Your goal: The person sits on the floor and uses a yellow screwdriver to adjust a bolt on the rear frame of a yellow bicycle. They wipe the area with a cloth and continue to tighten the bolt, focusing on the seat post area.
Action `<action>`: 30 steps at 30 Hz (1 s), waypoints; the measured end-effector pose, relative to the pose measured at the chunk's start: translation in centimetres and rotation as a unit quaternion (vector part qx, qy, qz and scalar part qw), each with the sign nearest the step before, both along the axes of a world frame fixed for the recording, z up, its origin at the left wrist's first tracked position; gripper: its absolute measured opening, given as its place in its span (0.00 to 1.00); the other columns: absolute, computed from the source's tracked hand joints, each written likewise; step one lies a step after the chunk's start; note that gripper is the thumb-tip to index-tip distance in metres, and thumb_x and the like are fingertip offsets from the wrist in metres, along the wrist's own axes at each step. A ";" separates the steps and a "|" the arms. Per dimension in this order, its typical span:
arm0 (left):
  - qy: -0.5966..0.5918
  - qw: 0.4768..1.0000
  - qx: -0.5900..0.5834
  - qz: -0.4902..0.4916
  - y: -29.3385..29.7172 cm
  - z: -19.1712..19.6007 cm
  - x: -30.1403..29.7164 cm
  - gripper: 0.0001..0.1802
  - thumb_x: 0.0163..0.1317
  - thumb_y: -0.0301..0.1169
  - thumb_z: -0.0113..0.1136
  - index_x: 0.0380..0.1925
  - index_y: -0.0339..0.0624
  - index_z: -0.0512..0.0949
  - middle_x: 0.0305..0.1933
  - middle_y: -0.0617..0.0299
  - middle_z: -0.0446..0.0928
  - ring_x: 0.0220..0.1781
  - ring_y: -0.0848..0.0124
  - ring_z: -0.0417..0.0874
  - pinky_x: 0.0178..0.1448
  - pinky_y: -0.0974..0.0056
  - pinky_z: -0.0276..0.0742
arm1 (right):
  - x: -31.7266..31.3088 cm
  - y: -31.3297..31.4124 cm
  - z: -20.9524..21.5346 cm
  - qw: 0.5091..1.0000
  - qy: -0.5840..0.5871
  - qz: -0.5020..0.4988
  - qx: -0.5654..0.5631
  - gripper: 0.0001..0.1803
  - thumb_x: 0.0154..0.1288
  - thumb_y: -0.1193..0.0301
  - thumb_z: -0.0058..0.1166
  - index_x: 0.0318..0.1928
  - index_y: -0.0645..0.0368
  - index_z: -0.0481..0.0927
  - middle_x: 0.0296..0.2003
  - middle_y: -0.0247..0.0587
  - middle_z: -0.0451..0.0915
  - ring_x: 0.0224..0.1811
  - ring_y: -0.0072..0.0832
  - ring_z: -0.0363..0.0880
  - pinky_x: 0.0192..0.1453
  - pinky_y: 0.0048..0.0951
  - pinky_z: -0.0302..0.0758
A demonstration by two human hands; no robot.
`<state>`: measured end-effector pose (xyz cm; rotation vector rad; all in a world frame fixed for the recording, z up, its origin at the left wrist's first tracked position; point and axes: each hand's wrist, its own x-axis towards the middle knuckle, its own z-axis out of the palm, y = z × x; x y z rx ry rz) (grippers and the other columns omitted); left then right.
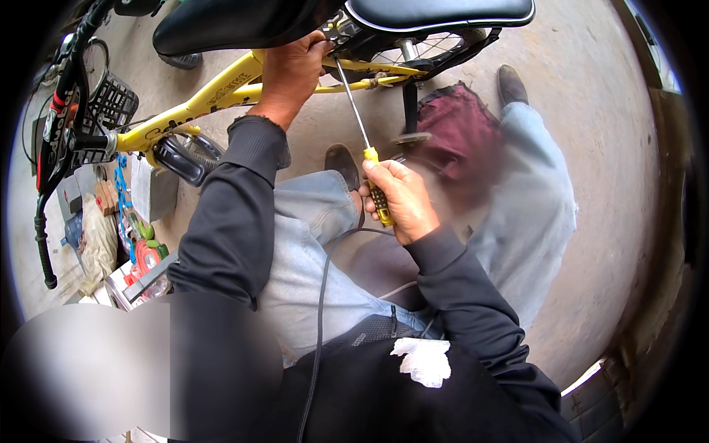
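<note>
A yellow-framed bicycle (185,111) stands across the upper part of the head view. My right hand (405,198) is closed round the yellow and black handle of a screwdriver (354,111). Its long metal shaft slants up and left, and the tip meets the bicycle just behind the seat tube. Right beside that tip, under the black saddle (236,33), my left hand (295,72) is closed against the frame. Its fingertips are partly hidden, so what they grip is unclear. A black padded rear seat (443,13) sits above the rear wheel (421,50).
The pedal (410,138) hangs near a dark red cloth (456,133) on the concrete floor. My legs (517,214) are spread on either side. At left are the handlebar (53,148), a black basket (111,103), a grey block (153,188) and assorted tools. A black cable (322,317) crosses my lap.
</note>
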<state>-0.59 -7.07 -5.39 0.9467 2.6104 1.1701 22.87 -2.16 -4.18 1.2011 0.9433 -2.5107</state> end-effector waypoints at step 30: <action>-0.002 0.999 0.016 -0.032 -0.1 0.4 -0.4 0.06 0.65 0.28 0.56 0.37 0.37 0.78 0.27 0.62 0.80 0.24 0.74 0.84 0.29 0.73 0.76 | 0.0 0.1 -0.4 0.999 -0.018 0.032 0.015 0.17 0.65 0.56 0.57 0.39 0.58 0.76 0.28 0.32 0.76 0.23 0.16 0.71 0.23 0.20 0.67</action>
